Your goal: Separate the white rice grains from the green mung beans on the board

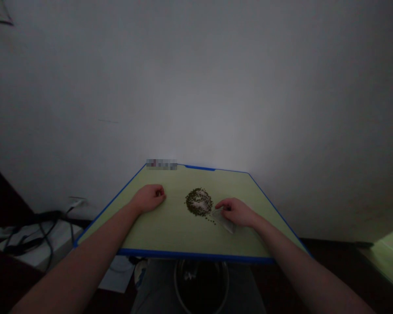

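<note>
A pile of small dark green beans (199,202) lies near the middle of a pale green tabletop with a blue rim (190,253). My left hand (149,197) rests on the table to the left of the pile, its fingers curled into a loose fist; whether anything is inside it is hidden. My right hand (236,211) lies just right of the pile, fingers pinched on a small clear plastic bag (223,219) that lies flat on the table. A few stray beans sit beside the bag's mouth.
A plain white wall stands right behind the table. Black cables (36,235) and a white box lie on the floor at the left. A round dark bowl (201,283) sits below the table's near edge. Another green surface (391,257) shows at the far right.
</note>
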`<state>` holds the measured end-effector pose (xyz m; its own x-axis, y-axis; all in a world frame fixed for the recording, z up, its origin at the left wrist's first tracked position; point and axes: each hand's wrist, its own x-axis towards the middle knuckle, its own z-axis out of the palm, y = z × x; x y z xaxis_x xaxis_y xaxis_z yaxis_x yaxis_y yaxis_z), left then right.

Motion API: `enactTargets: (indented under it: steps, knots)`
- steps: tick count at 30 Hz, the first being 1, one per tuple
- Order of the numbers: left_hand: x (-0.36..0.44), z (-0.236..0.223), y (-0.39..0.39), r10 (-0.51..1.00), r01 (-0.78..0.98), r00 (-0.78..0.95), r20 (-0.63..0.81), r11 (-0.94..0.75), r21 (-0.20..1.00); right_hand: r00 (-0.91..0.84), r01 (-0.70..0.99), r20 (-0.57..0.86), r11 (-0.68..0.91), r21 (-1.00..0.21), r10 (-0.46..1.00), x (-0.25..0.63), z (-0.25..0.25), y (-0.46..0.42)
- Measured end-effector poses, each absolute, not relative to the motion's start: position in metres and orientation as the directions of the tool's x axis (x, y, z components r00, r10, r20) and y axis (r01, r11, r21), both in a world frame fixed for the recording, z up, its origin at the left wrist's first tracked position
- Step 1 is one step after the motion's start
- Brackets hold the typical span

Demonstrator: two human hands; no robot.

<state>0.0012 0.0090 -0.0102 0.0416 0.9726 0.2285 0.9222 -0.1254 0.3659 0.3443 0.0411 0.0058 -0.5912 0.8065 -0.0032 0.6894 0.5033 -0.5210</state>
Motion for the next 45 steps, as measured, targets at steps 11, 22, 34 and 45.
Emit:
enactTargets:
  steps: [11,22,34,45]
  knots:
    - [0.000,-0.013,0.011,0.972,0.929,0.039,0.230,-0.120,0.350,-0.675,0.652,-0.009,0.591,-0.476,0.738,0.332,0.016,0.042]
    - [0.001,-0.011,0.010,0.975,0.925,0.036,0.218,-0.115,0.363,-0.754,0.607,-0.060,0.657,-0.447,0.655,0.329,0.020,0.034]
    - [0.002,-0.009,0.009,0.977,0.928,0.043,0.209,-0.117,0.353,-0.857,0.485,-0.085,0.739,-0.468,0.509,0.307,0.029,0.020]
    - [0.003,-0.009,0.009,0.973,0.929,0.052,0.223,-0.129,0.346,-0.840,0.512,-0.122,0.700,-0.497,0.528,0.320,0.027,-0.012]
